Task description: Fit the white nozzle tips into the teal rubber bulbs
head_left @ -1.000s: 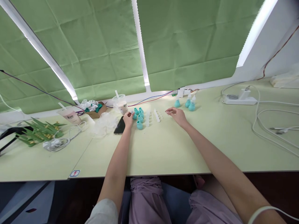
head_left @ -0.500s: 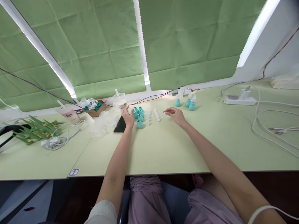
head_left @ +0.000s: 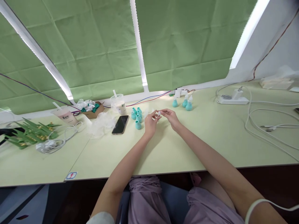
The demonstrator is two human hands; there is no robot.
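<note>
My left hand (head_left: 150,125) pinches a small white plastic piece (head_left: 159,113) between thumb and fingers. From the other side my right hand (head_left: 172,118) brings its closed fingertips against that piece; anything tiny in them is too small to make out. Left of my hands stand several teal squeeze bulbs (head_left: 138,125) with open necks. Beyond my right hand are three more teal bulbs (head_left: 188,106), with pale translucent tips on top. More small white parts lie by my left hand, mostly hidden behind it.
A phone (head_left: 120,125) lies left of the bulbs, beside crumpled clear plastic (head_left: 102,124). Behind are a drink cup (head_left: 118,105) and an open cardboard box (head_left: 94,113). At the far left are another cup (head_left: 66,116) and green artificial plants (head_left: 32,132). A power strip (head_left: 233,100) with cables sits right.
My left hand has left the teal bulbs, moved right and now holds a small white piece. My right hand has shifted slightly left to meet it. The view has turned a little.
</note>
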